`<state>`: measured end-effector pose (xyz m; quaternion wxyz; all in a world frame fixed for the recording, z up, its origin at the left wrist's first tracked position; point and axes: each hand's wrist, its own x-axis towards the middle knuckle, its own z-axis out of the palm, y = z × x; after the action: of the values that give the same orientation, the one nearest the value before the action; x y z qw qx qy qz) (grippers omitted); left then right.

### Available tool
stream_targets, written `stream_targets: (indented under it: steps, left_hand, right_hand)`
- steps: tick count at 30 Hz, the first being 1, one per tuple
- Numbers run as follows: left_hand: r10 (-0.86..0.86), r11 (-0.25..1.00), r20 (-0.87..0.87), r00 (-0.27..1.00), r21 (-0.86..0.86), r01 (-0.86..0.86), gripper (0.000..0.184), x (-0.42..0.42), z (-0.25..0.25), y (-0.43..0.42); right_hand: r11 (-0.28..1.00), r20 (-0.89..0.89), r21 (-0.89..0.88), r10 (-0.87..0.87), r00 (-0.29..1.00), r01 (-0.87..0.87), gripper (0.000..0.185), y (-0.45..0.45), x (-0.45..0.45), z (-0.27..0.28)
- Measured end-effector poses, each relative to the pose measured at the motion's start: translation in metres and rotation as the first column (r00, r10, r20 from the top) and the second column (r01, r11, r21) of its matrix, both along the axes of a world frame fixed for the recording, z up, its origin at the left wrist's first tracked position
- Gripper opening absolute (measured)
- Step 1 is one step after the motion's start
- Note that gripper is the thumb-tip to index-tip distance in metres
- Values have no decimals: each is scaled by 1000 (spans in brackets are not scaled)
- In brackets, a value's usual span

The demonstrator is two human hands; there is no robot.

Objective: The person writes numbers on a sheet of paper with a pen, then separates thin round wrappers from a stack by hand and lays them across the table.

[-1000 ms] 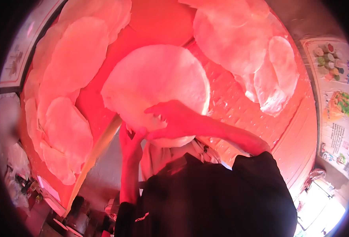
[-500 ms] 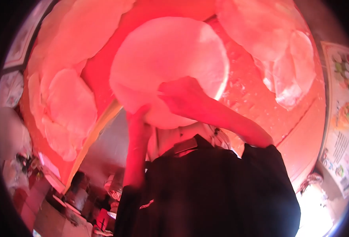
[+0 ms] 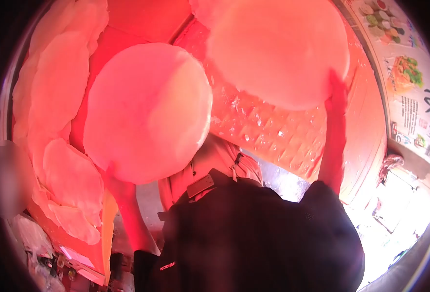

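Two thin, pale round flatbreads are in view under strong red light. My left hand [image 3: 119, 184] grips the near edge of the left flatbread [image 3: 147, 112], its thumb on top and its other fingers hidden beneath. At the right, my right hand [image 3: 337, 87] is closed on the near right edge of the second flatbread [image 3: 278, 53]. That one is spread out above the table's right part, covering most of what lies behind it. Whether it touches the surface, I cannot tell.
Overlapping flatbreads [image 3: 59, 92] lie along the table's left side. The table [image 3: 268, 131] has a wet-looking, quilted cover with pale bits on it. A printed food poster [image 3: 404, 82] borders the right edge. Various items [image 3: 44, 248] crowd the lower left.
My right hand has moved from the middle flatbread out to the right, and a second flatbread is now in it. My left hand and its flatbread have shifted left in view.
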<state>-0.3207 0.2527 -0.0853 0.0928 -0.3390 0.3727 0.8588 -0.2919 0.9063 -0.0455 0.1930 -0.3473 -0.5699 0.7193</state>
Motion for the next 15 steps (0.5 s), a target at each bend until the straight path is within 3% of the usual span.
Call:
stream_targets:
  steps: [2, 4, 5, 6, 9, 12, 13, 14, 15]
  left_hand:
    - [-50, 998, -10, 999, -29, 49, 63, 11, -14, 5]
    - [-103, 995, -30, 994, 8, 103, 63, 16, -18, 5]
    - [-129, 990, -44, 991, 56, 132, 63, 18, -17, 3]
    - [-154, 982, -59, 986, 104, 160, 63, 19, -16, 3]
    - [-191, 960, -199, 961, 165, 225, 64, 23, -6, 2]
    - [-255, 947, -373, 892, 91, 309, 64, 17, 0, 3]
    - [-246, 958, -374, 894, 47, 283, 62, 14, 10, 14]
    - [-233, 968, -376, 897, -1, 251, 60, 9, 22, 27]
    - [-350, 937, -356, 866, -122, 329, 58, 2, 26, 31]
  right_hand:
    - [996, 5, -54, -68, 998, 68, 15, 37, 76, -65]
    - [933, 222, -134, -299, 928, 333, 9, -10, 111, -78]
    - [860, 275, -296, -340, 899, 416, 10, -4, 139, -108]
    - [866, 467, -310, -220, 856, 392, 14, -23, 148, -102]
    - [916, 606, -211, -151, 781, 341, 21, -88, 139, -57]
    - [961, 635, -271, 136, 761, 55, 31, -165, 96, -37]
    - [927, 498, -280, 362, 788, -249, 31, -200, 75, -17]
    - [811, 348, -241, 585, 733, -533, 30, -236, 50, 3]
    - [734, 366, -58, 646, 670, -676, 26, -273, 26, 11]
